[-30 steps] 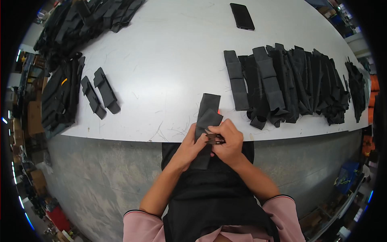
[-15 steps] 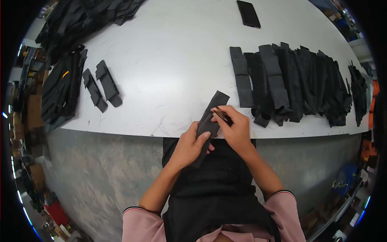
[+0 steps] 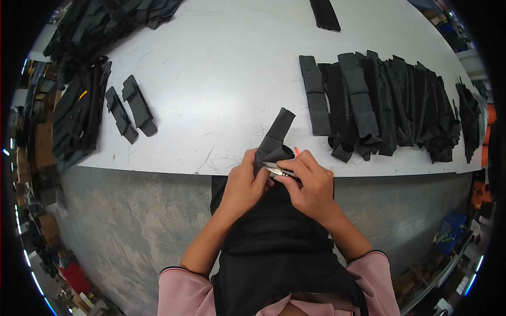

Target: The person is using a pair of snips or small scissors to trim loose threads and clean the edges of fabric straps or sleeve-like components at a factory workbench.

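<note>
A dark grey fabric strip (image 3: 279,124) slants up over the table's front edge, its lower part gripped by my left hand (image 3: 243,181). My right hand (image 3: 312,184) is closed round a small pair of thread snips (image 3: 279,170), whose metal blades lie against the strip beside my left thumb. A piece of the strip stands up as a fold near the blades. A small orange-red bit shows by my right forefinger; I cannot make out what it belongs to. The strip's lower end is hidden by my hands.
On the white table (image 3: 211,105), a row of dark fabric strips (image 3: 363,105) lies to the right. Two strips (image 3: 139,108) lie at the left beside dark fabric piles (image 3: 81,116). A black phone (image 3: 325,15) lies at the far edge of view. Loose threads are scattered about.
The snips have swung from upright in my right hand to pointing left at the strip. My right hand has moved down slightly, and a fold of the strip now stands out.
</note>
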### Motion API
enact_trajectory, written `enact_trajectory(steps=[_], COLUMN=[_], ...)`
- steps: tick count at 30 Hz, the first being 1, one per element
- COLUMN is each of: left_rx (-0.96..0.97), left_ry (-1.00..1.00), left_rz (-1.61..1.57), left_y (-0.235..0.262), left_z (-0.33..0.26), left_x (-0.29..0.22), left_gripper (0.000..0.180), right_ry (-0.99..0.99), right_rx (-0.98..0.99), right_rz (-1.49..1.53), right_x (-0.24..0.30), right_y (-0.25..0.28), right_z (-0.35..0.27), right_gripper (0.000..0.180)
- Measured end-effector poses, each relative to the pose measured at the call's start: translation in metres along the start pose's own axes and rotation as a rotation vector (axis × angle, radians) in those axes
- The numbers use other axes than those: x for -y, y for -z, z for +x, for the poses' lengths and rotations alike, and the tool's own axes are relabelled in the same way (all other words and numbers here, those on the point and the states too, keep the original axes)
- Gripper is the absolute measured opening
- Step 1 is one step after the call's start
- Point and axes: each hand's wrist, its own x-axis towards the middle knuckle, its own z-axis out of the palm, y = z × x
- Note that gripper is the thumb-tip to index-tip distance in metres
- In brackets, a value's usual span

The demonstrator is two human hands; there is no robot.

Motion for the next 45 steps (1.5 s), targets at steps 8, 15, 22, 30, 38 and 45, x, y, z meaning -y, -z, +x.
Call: enact_trajectory(steps=[8, 15, 22, 30, 38, 45], left_rx=[0.111, 0.12, 0.066, 0.116, 0.143, 0.172], left_ry=[0.131, 0.154, 0.161, 0.12, 0.065, 0.093], left_rz=[-0.487, -0.769, -0.88, -0.779, -0.761, -0.798], left_y=[0.006, 0.005, 0.006, 0.005, 0.006, 0.002], left_z=[0.003, 0.004, 0.005, 0.006, 0.001, -0.004], left_x=[0.008, 0.001, 0.002, 0.007, 0.005, -0.006], left_gripper=[0.031, 0.031, 0.034, 0.03, 0.028, 0.03], right_ry=[-0.157, -0.011, 0.08, 0.04, -0.025, 0.113], right_rx=[-0.011, -0.007, -0.005, -0.073, -0.182, -0.187], right_rz=[0.313, -0.068, -0.113, -0.071, -0.016, -0.22], right_x=[-0.009, -0.001, -0.001, 0.0, -0.011, -0.016], right_y=[0.004, 0.007, -0.001, 0.001, 0.014, 0.006], right_z=[-0.004, -0.007, -0.001, -0.005, -0.002, 0.014], right_gripper=[0.018, 0.022, 0.025, 0.022, 0.024, 0.028])
